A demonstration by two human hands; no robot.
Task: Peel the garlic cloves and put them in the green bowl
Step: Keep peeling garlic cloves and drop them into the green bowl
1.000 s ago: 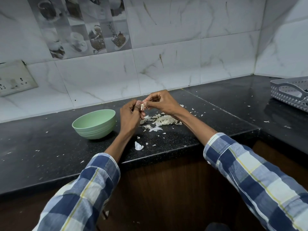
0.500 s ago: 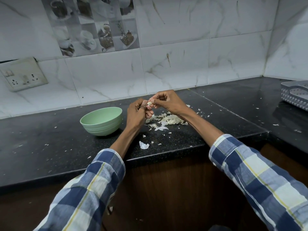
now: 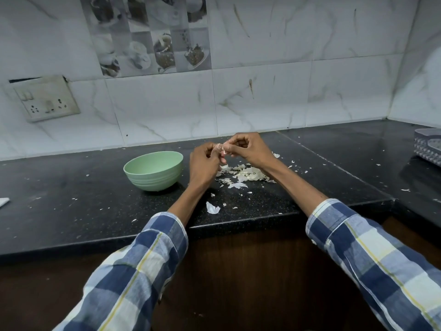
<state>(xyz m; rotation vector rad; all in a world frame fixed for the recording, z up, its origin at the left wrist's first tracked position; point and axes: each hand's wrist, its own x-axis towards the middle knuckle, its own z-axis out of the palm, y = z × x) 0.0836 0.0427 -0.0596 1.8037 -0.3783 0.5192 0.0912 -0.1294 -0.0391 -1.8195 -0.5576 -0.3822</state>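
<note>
**Garlic clove held over the peel pile**

While both hands meet above the black speckled stone surface (image 3: 71, 211), a small pale garlic clove (image 3: 223, 149) sits pinched between them. Left hand (image 3: 205, 163): fingers curled, tips on the clove's left side. Right hand (image 3: 248, 149): fingers (image 3: 235, 140) curled inward, nipping the clove from the right and above. How much skin is on the clove — cannot tell; too small.

Round pale-green plastic bowl (image 3: 154, 170) stands upright on the surface just left of the left hand, apart from it. Its inside cannot be seen from this angle.

Heap of white papery garlic peels (image 3: 243, 174) lies on the surface directly below the hands. One larger loose peel (image 3: 212, 208) rests near the front edge, beside the left forearm. Fine flakes scattered across the surface.

Grey perforated plastic basket (image 3: 428, 146) at the far right edge, partly out of view. Beige switch-and-socket plate (image 3: 45, 99) on the tiled wall, upper left.
</note>
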